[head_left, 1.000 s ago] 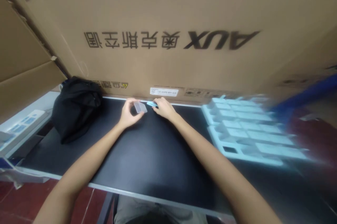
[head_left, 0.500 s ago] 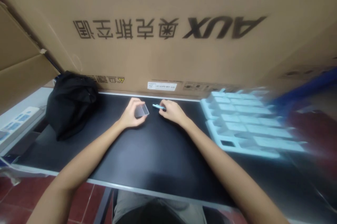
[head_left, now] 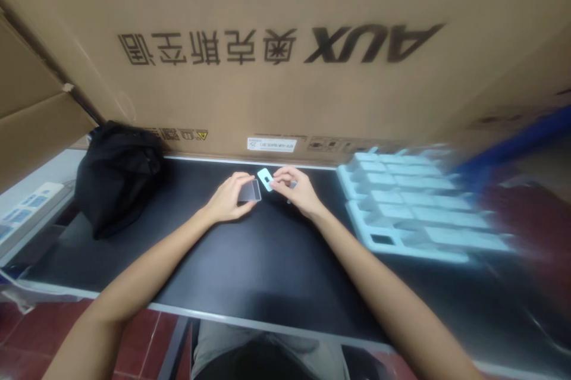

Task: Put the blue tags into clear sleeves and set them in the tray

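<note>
My left hand (head_left: 227, 198) is closed around a small clear plastic box (head_left: 250, 191), whose end frame faces right. Close by on the right, my right hand (head_left: 298, 191) pinches a small light-blue flat piece (head_left: 264, 180) with rounded corners and a dark opening in its middle. A narrow gap separates the piece from the box. Something pale shows behind the right fingers, too small to make out. Both hands are over the far part of the black tabletop (head_left: 250, 267).
Light-blue molded trays (head_left: 410, 201) are stacked at the right. A black cloth bag (head_left: 120, 178) lies at the left, beside a white box with blue pictures (head_left: 31, 213). A large cardboard carton (head_left: 276, 94) stands along the table's back edge.
My right hand has turned the light-blue piece from edge-on to face-up. My left hand has shifted slightly right with the clear box, bringing the two closer together.
</note>
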A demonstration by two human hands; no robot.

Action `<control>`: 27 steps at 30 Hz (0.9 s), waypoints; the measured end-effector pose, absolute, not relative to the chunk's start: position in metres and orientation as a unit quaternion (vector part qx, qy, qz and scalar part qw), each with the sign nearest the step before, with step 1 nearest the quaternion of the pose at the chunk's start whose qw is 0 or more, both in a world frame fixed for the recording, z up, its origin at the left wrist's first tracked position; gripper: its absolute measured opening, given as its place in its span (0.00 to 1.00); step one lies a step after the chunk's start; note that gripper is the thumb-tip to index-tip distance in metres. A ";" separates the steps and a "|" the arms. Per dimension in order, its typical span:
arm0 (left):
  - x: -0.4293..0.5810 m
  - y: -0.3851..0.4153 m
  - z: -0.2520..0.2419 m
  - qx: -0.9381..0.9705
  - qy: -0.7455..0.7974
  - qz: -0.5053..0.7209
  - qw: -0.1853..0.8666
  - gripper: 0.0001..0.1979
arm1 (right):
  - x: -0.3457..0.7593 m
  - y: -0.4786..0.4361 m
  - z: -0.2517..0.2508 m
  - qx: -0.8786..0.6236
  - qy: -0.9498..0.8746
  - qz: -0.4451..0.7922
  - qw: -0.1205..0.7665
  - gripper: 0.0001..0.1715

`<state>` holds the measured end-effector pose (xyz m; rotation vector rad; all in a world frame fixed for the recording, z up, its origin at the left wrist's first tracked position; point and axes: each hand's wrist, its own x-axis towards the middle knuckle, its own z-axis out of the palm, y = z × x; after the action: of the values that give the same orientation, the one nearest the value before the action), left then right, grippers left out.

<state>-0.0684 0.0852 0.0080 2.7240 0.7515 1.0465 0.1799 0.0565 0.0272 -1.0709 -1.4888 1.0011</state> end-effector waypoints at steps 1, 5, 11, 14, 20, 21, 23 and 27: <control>-0.068 0.085 0.007 0.901 0.251 0.349 0.062 0.35 | 0.177 0.054 0.030 -0.436 -0.600 0.438 0.508 0.27; -0.068 0.087 0.002 0.889 0.239 0.386 0.065 0.37 | 0.162 0.044 0.039 -0.433 -0.573 0.491 0.494 0.27; -0.068 0.089 -0.003 0.896 0.184 0.394 0.083 0.34 | 0.145 0.034 0.049 -0.454 -0.556 0.511 0.472 0.28; -0.067 0.089 -0.003 0.906 0.163 0.384 0.076 0.28 | 0.137 0.029 0.052 -0.449 -0.567 0.517 0.459 0.28; -0.066 0.086 -0.005 0.891 0.165 0.414 0.083 0.28 | 0.132 0.021 0.059 -0.434 -0.598 0.518 0.431 0.23; -0.066 0.085 -0.006 0.887 0.171 0.420 0.088 0.27 | 0.133 0.021 0.060 -0.433 -0.601 0.511 0.436 0.22; -0.064 0.081 -0.008 0.880 0.180 0.429 0.094 0.24 | 0.136 0.020 0.061 -0.419 -0.589 0.508 0.468 0.19; -0.058 0.072 -0.010 0.865 0.201 0.448 0.097 0.20 | 0.138 0.016 0.072 -0.307 -0.499 0.552 0.593 0.18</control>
<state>-0.0579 0.0723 -0.0095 2.5633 0.5966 1.3281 0.1381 0.0156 0.0723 -0.7138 -1.1603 1.2842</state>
